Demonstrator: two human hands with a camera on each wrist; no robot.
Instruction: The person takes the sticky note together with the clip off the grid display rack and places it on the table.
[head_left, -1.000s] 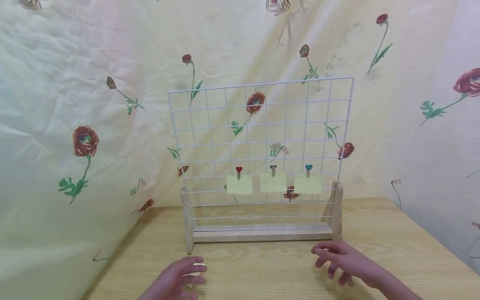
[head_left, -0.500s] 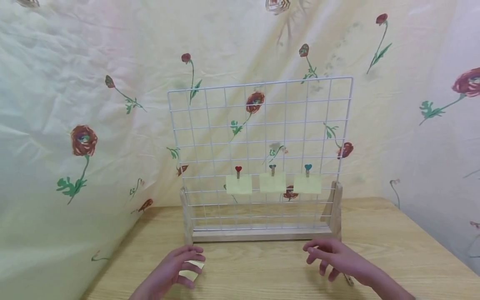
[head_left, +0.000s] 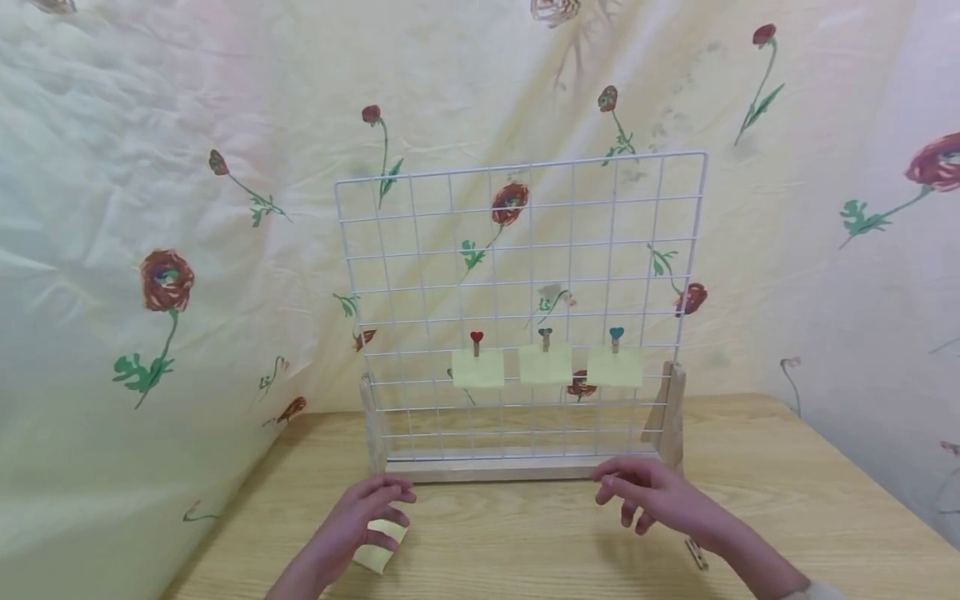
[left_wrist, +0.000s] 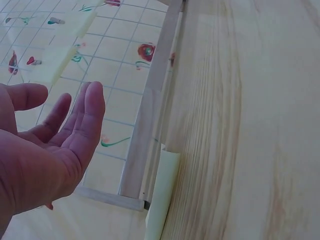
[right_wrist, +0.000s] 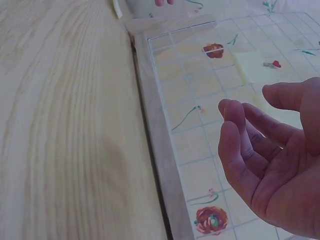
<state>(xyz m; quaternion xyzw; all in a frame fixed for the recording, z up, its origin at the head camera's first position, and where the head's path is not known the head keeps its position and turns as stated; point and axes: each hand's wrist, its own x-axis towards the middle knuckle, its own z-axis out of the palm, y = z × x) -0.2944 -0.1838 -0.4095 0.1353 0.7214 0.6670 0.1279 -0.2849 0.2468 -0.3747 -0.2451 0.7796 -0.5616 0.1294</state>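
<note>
My left hand [head_left: 363,521] hovers over the table's front left, fingers loosely bent and holding nothing. Partly hidden beneath it lies a pale yellow paper note [head_left: 378,550], whose curled edge shows in the left wrist view. My right hand [head_left: 652,500] is in the air before the stand's right end, relaxed and bare. A small wooden clothespin [head_left: 697,554] lies on the table by the right wrist. Three yellow notes hang in a row on the white wire grid [head_left: 513,267]: a left note [head_left: 478,369] under a red heart clip [head_left: 477,340], a middle note [head_left: 546,365] and a right note [head_left: 615,367].
The grid stands upright in a wooden base [head_left: 517,471] with side supports [head_left: 675,417]. It is on a light wood table [head_left: 510,542]. Flower-patterned cloth [head_left: 247,250] hangs behind and to the left, close to the table edges.
Both hands have moved forward toward the stand, the right one also leftward. More of the loose note and the clothespin has come into sight. The hanging notes have stayed put.
</note>
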